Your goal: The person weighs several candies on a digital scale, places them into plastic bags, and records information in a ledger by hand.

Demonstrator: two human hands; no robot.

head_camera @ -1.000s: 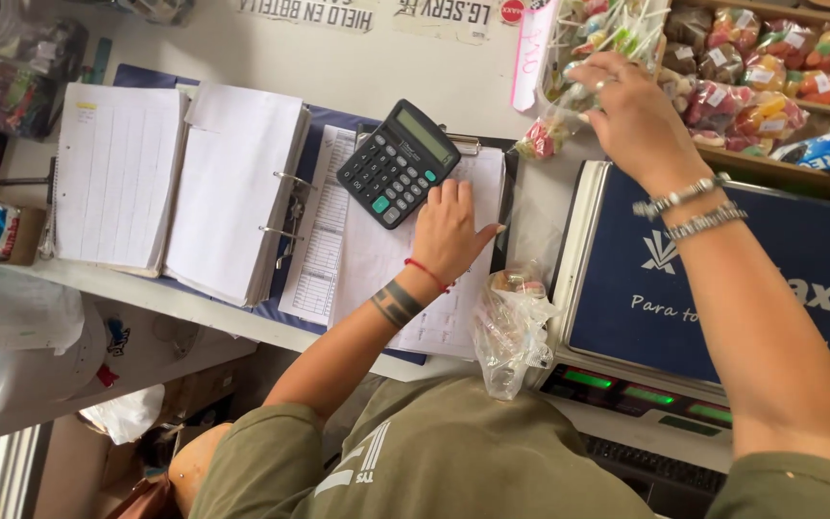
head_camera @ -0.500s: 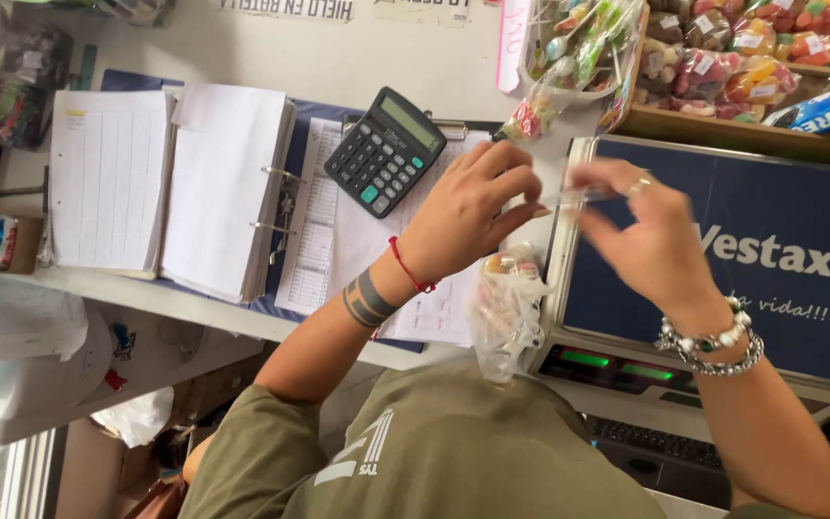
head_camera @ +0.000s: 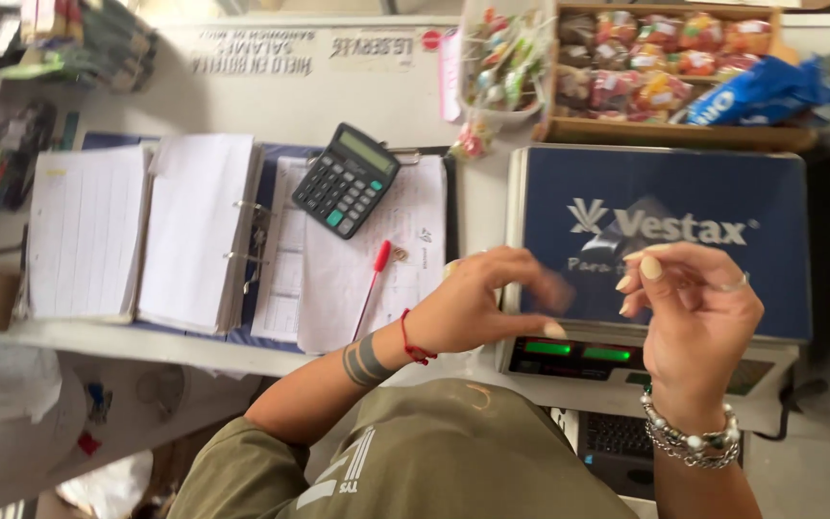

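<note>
A pale bench (head_camera: 492, 183) is seen from above, and most of its right half is taken up by a weighing scale (head_camera: 660, 245) with a dark blue platform and a lit green display at its front edge. To the left, an open ring binder (head_camera: 194, 235) of lined sheets is spread flat, with a black calculator (head_camera: 346, 180) laid aslant on its right-hand page and a red pen (head_camera: 374, 286) just below it. Behind the scale, a wooden tray (head_camera: 670, 135) of wrapped sweets is set against the wall. Both hands are held close together over the front of the scale's platform. The left hand (head_camera: 477, 308) is blurred; its fingers (head_camera: 530, 279) are curled inward, and whether anything is gripped cannot be told. The right hand (head_camera: 694, 312) is turned palm-up with its fingers (head_camera: 650, 267) pinched towards the thumb; what is held, if anything, is too small to make out. Nothing is seen resting on the scale's platform, so no weighing is yet shown.
</note>
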